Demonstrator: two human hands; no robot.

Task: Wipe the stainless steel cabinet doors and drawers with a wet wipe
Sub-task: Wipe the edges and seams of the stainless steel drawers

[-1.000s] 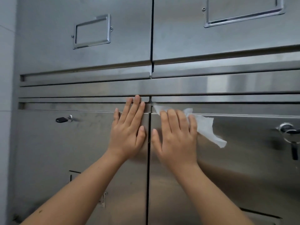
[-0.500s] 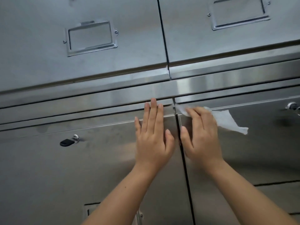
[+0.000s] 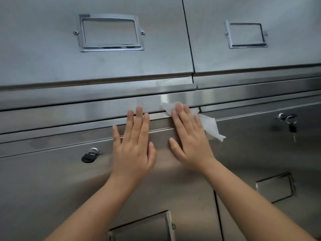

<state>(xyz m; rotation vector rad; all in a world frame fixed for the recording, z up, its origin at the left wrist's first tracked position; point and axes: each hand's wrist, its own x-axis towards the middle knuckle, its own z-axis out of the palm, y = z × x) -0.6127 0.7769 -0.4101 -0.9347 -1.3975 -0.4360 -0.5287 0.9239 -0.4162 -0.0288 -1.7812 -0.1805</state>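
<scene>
Wet wipe lies flat against the top edge of the lower cabinet doors, straddling the seam between them, in the head view. Its long axis slants from upper left to lower right, with the loose end trailing right. The right hand presses it with straight fingers. The left hand, also flat and open, rests just beside. Bare steel stretches left to a black key. Metal label holders sit on the drawers above.

A crumpled white wet wipe is pinned flat under the right hand, across the seam at the top of the two steel doors, below two closed drawers.
</scene>
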